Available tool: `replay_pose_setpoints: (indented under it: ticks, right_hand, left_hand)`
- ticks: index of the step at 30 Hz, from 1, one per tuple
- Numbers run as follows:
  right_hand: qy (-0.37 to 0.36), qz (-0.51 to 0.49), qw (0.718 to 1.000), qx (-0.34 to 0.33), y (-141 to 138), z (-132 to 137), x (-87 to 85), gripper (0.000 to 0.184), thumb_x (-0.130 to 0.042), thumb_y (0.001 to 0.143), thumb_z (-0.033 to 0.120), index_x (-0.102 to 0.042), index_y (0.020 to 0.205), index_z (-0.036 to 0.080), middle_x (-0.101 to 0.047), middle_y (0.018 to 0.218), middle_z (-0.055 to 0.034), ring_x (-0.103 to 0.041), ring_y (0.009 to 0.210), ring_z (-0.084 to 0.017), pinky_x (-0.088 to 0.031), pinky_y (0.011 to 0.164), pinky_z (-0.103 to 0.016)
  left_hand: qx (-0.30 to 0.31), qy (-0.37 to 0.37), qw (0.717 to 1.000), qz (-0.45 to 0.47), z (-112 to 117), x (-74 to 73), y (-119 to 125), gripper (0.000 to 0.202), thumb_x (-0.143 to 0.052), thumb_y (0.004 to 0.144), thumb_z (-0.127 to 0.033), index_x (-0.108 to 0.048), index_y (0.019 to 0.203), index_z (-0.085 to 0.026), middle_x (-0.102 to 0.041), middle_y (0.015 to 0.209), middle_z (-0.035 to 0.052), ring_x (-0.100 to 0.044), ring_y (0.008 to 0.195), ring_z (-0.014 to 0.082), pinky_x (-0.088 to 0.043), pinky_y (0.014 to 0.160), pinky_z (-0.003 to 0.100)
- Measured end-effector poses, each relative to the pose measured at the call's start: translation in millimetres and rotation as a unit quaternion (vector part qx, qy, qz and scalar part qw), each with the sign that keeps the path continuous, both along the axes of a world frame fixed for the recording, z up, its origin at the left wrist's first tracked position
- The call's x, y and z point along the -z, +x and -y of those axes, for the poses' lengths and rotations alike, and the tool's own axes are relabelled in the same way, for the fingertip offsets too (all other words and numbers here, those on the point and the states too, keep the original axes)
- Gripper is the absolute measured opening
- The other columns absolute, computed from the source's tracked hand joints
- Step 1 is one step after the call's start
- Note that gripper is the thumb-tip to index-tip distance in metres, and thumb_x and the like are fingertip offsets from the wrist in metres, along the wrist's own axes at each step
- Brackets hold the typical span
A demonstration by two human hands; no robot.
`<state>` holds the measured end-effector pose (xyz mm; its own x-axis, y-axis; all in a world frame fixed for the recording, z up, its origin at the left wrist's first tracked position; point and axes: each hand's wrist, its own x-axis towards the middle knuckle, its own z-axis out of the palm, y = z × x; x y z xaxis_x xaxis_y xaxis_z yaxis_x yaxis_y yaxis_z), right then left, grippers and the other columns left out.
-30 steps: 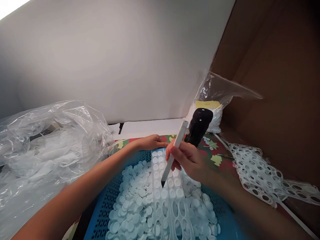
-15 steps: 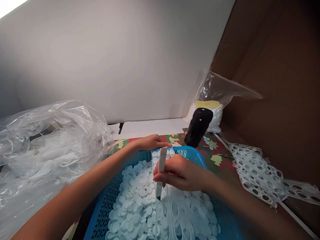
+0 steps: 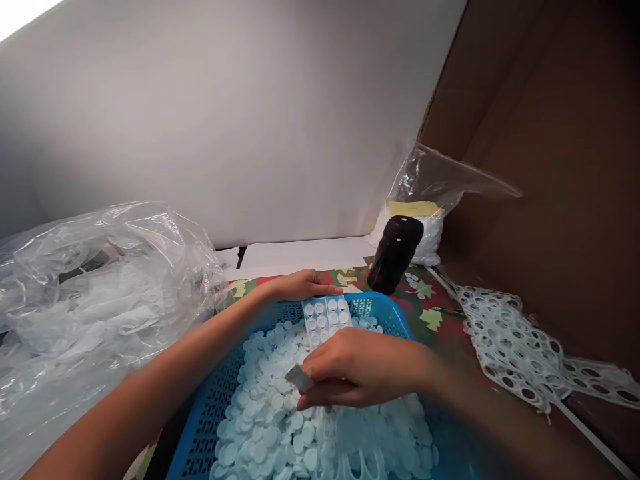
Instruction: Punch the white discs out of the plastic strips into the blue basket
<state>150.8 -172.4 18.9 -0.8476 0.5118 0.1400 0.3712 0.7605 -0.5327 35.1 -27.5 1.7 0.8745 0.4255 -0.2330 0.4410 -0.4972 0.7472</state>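
Observation:
My left hand (image 3: 300, 285) lies flat at the far rim of a blue plastic basket (image 3: 385, 308), its fingertips over the end of a white backing strip with round discs (image 3: 324, 319). My right hand (image 3: 363, 368) is low over the basket, holding a flat white tool (image 3: 299, 378) with its end against the loose white discs (image 3: 265, 393). The hand hides the middle of the strip. Nearer me, an emptied stretch of the strip with oval holes (image 3: 360, 453) lies on the pile.
A black cylinder (image 3: 395, 255) stands beyond the basket on a printed leaf-pattern cloth (image 3: 425, 300). Punched white lattice waste (image 3: 520, 340) lies to the right, against a cardboard wall (image 3: 530, 167). A large clear plastic bag (image 3: 100, 300) fills the left, and a smaller bag (image 3: 415, 220) stands at the back.
My right hand has moved down and toward the left, and the white tool now lies low instead of upright. More of the strip's far end shows. My left hand has hardly moved.

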Motion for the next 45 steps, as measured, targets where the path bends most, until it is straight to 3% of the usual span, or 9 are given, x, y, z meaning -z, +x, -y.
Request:
replay_pose_setpoints:
  ticks: [4,7,13,17,22,26,34,41,45]
  right_hand:
    - [0.006,0.005,1.0,0.011,-2.7,0.9,0.3,0.024,-0.038,0.088,0.034,-0.05,0.075,0.018,-0.046,0.058,0.0051,-0.04,0.052,-0.006,-0.029,0.049,-0.018]
    - [0.024,-0.013,0.998,0.06,-3.9,1.3,2.1,0.025,-0.036,0.089,0.033,-0.049,0.073,0.017,-0.043,0.054,0.0052,-0.036,0.048,-0.006,-0.026,0.047,-0.019]
    - [-0.039,-0.182,0.965,0.184,0.2,0.7,-0.8,0.028,-0.03,0.091,0.033,-0.047,0.077,0.015,-0.048,0.059,0.0031,-0.042,0.049,-0.006,-0.034,0.048,-0.018]
    - [-0.042,-0.195,0.968,0.154,0.6,0.2,-0.9,0.026,-0.033,0.09,0.031,-0.05,0.079,0.014,-0.05,0.059,0.0028,-0.044,0.05,-0.005,-0.035,0.048,-0.018]
    - [0.022,-0.1,0.992,0.074,-2.3,1.1,7.3,0.029,-0.039,0.087,0.036,-0.053,0.076,0.014,-0.052,0.062,0.0014,-0.046,0.056,-0.008,-0.035,0.054,-0.02]
    - [0.052,-0.058,0.996,0.05,-4.0,3.2,11.0,0.031,-0.036,0.088,0.038,-0.054,0.076,0.015,-0.05,0.059,0.0026,-0.045,0.055,-0.007,-0.033,0.052,-0.02]
    - [-0.013,-0.192,0.967,0.169,-2.9,3.9,2.6,0.028,-0.035,0.089,0.03,-0.055,0.081,0.012,-0.052,0.057,0.0024,-0.044,0.049,-0.004,-0.034,0.047,-0.016]
    - [-0.009,-0.214,0.959,0.186,-2.2,5.1,3.5,0.025,-0.038,0.088,0.029,-0.055,0.081,0.012,-0.052,0.055,0.0024,-0.045,0.047,-0.005,-0.036,0.045,-0.017]
    - [0.025,-0.266,0.944,0.196,-1.2,5.9,2.4,0.023,-0.036,0.088,0.026,-0.052,0.077,0.014,-0.051,0.054,0.0032,-0.046,0.048,-0.005,-0.036,0.045,-0.017]
  left_hand:
    - [-0.008,0.003,1.0,-0.006,-1.5,1.7,0.1,0.046,-0.049,0.07,-0.053,-0.029,0.048,-0.019,-0.021,0.05,-0.0049,-0.019,0.045,0.0069,-0.017,0.043,0.025]
    - [-0.007,0.001,1.0,0.001,-1.4,1.8,0.2,0.045,-0.049,0.07,-0.052,-0.029,0.048,-0.018,-0.021,0.05,-0.0049,-0.019,0.045,0.0069,-0.017,0.043,0.025]
    - [0.027,-0.028,0.999,0.032,2.1,-3.7,1.4,0.041,-0.049,0.073,-0.047,-0.036,0.048,-0.017,-0.021,0.05,-0.0055,-0.02,0.047,0.0068,-0.019,0.043,0.024]
    - [0.037,-0.021,0.998,0.043,0.7,-2.3,1.2,0.041,-0.049,0.073,-0.047,-0.036,0.048,-0.017,-0.021,0.05,-0.0055,-0.019,0.047,0.0066,-0.019,0.044,0.024]
    - [0.013,-0.012,1.0,0.003,-1.8,1.5,0.2,0.045,-0.047,0.072,-0.052,-0.029,0.049,-0.018,-0.019,0.05,-0.0053,-0.018,0.045,0.0069,-0.017,0.043,0.025]
    - [0.005,-0.009,1.0,-0.001,-1.6,1.2,0.3,0.045,-0.048,0.071,-0.053,-0.03,0.05,-0.018,-0.021,0.05,-0.0048,-0.019,0.045,0.0069,-0.017,0.043,0.025]
    - [0.038,0.026,0.998,0.048,-3.6,5.7,0.2,0.041,-0.046,0.075,-0.046,-0.034,0.05,-0.017,-0.02,0.051,-0.0051,-0.018,0.047,0.0066,-0.018,0.042,0.024]
    - [0.099,0.127,0.983,0.086,1.2,-1.5,2.2,0.024,-0.044,0.079,-0.038,-0.044,0.067,-0.017,-0.037,0.056,-0.0049,-0.03,0.05,0.0065,-0.027,0.047,0.021]
    - [0.094,0.161,0.979,0.08,5.1,-4.2,1.4,0.024,-0.04,0.082,-0.037,-0.045,0.069,-0.017,-0.041,0.058,-0.004,-0.031,0.051,0.0065,-0.026,0.047,0.022]
